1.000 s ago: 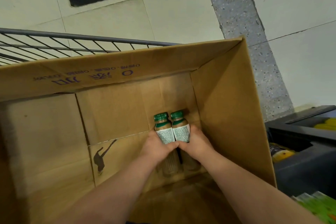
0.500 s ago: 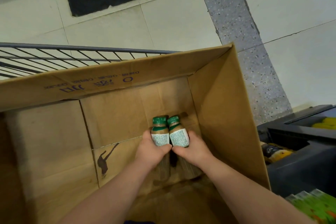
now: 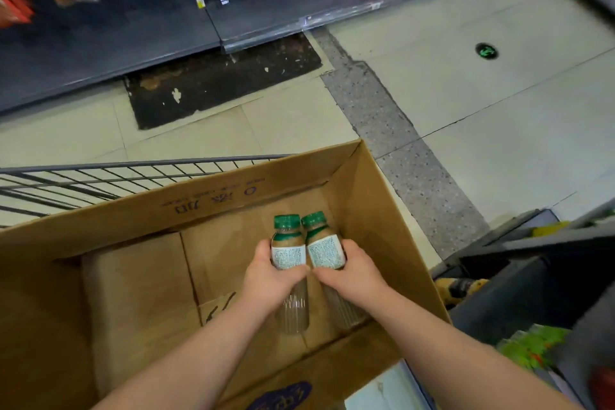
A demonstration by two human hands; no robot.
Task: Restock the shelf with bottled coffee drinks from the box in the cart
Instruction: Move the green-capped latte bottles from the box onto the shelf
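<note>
Two green-capped coffee bottles side by side, touching, over open cardboard box (image 3: 382, 210): left bottle (image 3: 289, 251) gripped by left hand (image 3: 271, 280), right bottle (image 3: 324, 250) gripped by right hand (image 3: 354, 273), fingers wrapped round each. Box sits in wire cart (image 3: 100, 176). Dark shelf (image 3: 133, 36) beyond, across tiled floor.

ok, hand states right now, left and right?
Left hand: grips the left coffee bottle, over the box.
Right hand: grips the right coffee bottle beside it.
</note>
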